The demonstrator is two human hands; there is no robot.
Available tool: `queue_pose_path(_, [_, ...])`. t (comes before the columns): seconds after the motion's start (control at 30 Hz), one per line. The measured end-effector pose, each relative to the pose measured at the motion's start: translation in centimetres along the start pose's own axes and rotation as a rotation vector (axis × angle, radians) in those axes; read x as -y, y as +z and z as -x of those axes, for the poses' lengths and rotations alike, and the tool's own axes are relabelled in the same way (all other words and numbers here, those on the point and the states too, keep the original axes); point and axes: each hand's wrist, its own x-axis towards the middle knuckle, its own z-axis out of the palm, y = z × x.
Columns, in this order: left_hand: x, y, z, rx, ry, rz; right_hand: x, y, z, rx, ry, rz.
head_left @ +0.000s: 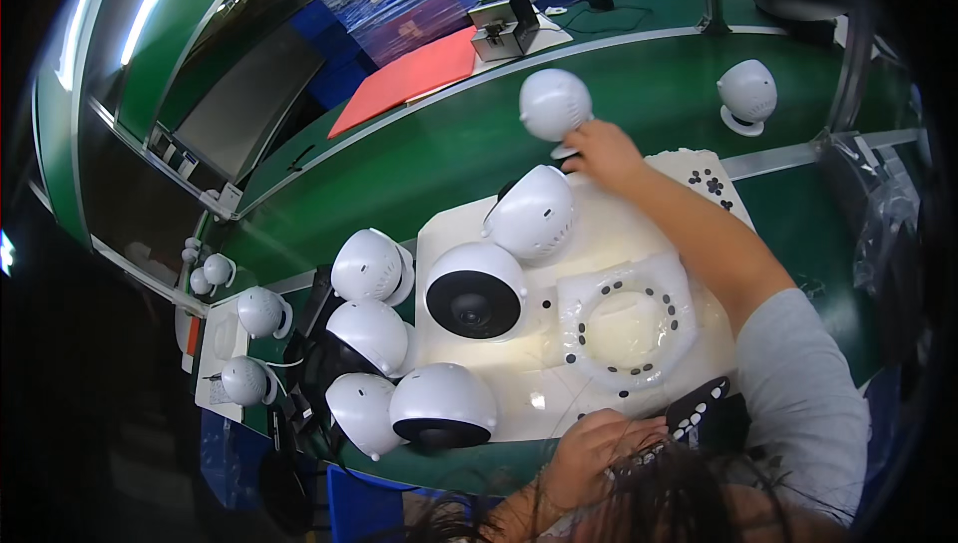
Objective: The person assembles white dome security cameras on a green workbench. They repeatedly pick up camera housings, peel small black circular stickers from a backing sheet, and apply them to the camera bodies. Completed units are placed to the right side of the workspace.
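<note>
Dark hair point(669, 493) hangs at the bottom. A green bench point(399, 149) carries a pale board point(624, 226) with a see-through ring point(586, 293). Near the board's front edge is the left hand point(589, 455); I can't tell if its fingers grip the spotted black piece point(691, 400) beside it. Past the board, the right hand's point(605, 152) fingers pinch a white ball-shaped camera point(552, 104). Black dots point(674, 324) sit on the ring.

open: green strip point(659, 89) between far white cameras point(551, 104); blocked: left, camera cluster point(474, 288)

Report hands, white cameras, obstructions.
Right hand at white camera beyond cream board, grip unclear. Left hand at white-dotted black sheet. Dark hair hides part of lower view.
</note>
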Motion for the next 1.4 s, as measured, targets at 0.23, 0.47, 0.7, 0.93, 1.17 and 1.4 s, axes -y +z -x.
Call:
queue_pose_path(0.23, [-0.6, -0.3, 0.9, -0.054, 0.031, -0.006, 3.3, -12.0, 6.8, -0.294, 0.293, -0.798])
queue_pose_path(0.47, [-1.5, -0.2, -0.1, -0.07, 0.067, 0.067, 8.6, -15.6, 16.4, 0.111, 0.464, -1.558])
queue_pose_path(0.7, [-0.6, -0.1, 0.7, -0.302, -0.059, 0.104, 9.4, -14.9, 17.9, 0.212, 0.617, -1.324])
queue_pose_path(0.93, [-0.7, 0.0, 0.9, -0.326, -0.108, 0.09, 9.6, -17.6, 23.5, 0.137, -0.181, -0.899])
queue_pose_path(1.17, [-0.7, 0.5, 0.7, -0.317, -0.071, -0.013, 9.9, -18.1, 23.2, 0.383, -0.214, -0.808])
queue_pose_path(1.4, [-0.8, 0.3, 0.4, -0.333, -0.097, -0.065, 9.3, -17.1, 23.0, 0.091, -0.414, -0.797])
